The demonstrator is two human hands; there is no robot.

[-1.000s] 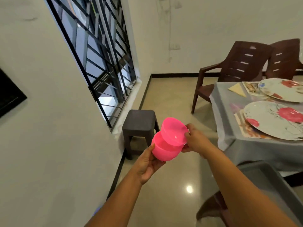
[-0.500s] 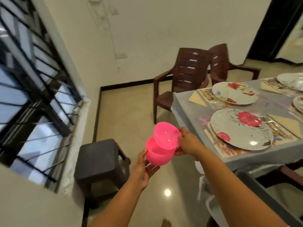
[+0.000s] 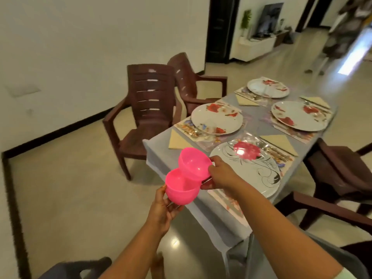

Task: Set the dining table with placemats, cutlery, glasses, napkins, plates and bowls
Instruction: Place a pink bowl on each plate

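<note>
The two glossy pink plastic bowls, the upper pink bowl (image 3: pixel 194 164) and the lower pink bowl (image 3: pixel 182 187), now sit apart rim to side rather than nested as half a second ago, held in the air at the near corner of the grey-clothed dining table (image 3: pixel 203 210), which now shows four floral plates. The right hand (image 3: pixel 220 174) pinches the upper bowl's rim, thumb on top; the left hand (image 3: pixel 163 208) cups the lower bowl from beneath, fingers curled round it.
</note>
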